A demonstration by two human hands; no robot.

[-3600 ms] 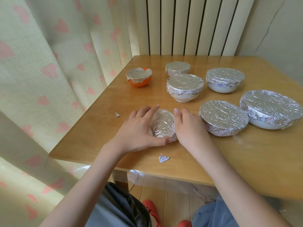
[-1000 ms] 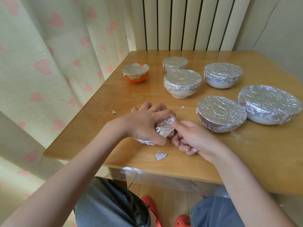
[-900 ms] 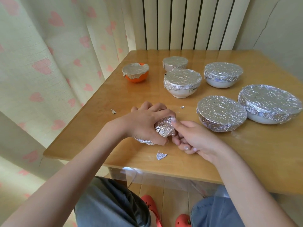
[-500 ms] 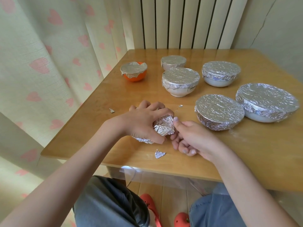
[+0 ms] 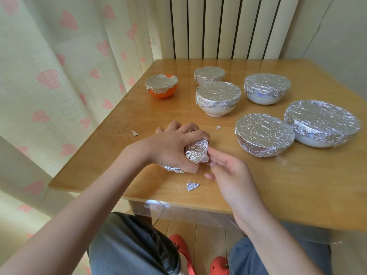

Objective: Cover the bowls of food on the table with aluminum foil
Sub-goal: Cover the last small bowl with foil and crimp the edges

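A small bowl wrapped in crinkled foil (image 5: 196,153) lies tilted near the front of the wooden table (image 5: 278,185). My left hand (image 5: 170,147) grips it from above, fingers curled over its far side and thumb under the foil edge. My right hand (image 5: 230,171) is beside it on the right, its fingertips touching the foil's right edge, fingers loosely bent. Behind stand several foil-covered bowls: an orange one (image 5: 161,86), a small white one (image 5: 209,75), a taller white one (image 5: 217,98), another white one (image 5: 266,88), and two wide ones (image 5: 264,134) (image 5: 321,123).
Foil scraps lie on the table: one (image 5: 192,185) in front of my hands, one (image 5: 135,133) to the left, tiny bits (image 5: 217,127) behind. A heart-patterned curtain (image 5: 49,80) hangs left, a radiator (image 5: 218,26) behind. The table's front edge is close to my knees.
Since 3.6 s ago my left hand has closed over the small foil-wrapped bowl and tilted it. Over the last second my right hand's fingers have uncurled a little at the foil's edge.
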